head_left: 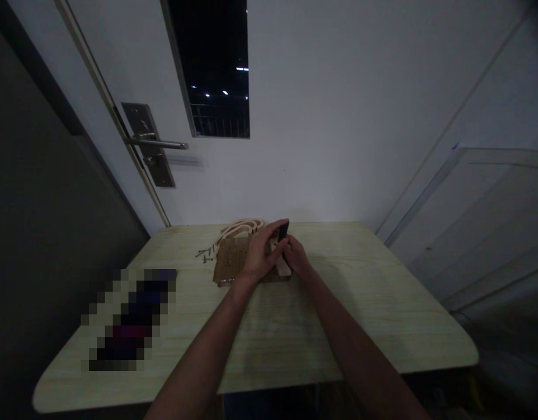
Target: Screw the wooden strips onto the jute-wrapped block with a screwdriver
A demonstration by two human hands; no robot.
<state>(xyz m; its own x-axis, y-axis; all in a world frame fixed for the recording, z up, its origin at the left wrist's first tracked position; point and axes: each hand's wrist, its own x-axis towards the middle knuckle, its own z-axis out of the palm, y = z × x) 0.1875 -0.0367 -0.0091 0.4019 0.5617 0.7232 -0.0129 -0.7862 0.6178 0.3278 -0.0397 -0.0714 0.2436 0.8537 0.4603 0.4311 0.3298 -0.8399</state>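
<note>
Near the back of the table, my left hand (261,254) reaches over a brown wooden board (229,262) with small dark holes. Its forefinger and thumb close on a small black piece (283,230) that stands upright. My right hand (296,255) is curled against the right side of a pale wooden bar (283,268), which lies under the black piece at the board's right end. The right fingertips are partly hidden behind the bar. Pale curved wooden strips (240,226) lie behind the board, and several loose screws (203,254) are scattered to its left.
The light wood-grain table (383,326) has rounded front corners and stands against a white door (321,116). A metal door handle (159,143) juts out at the back left. A pixelated dark object (135,318) lies on the table's left side.
</note>
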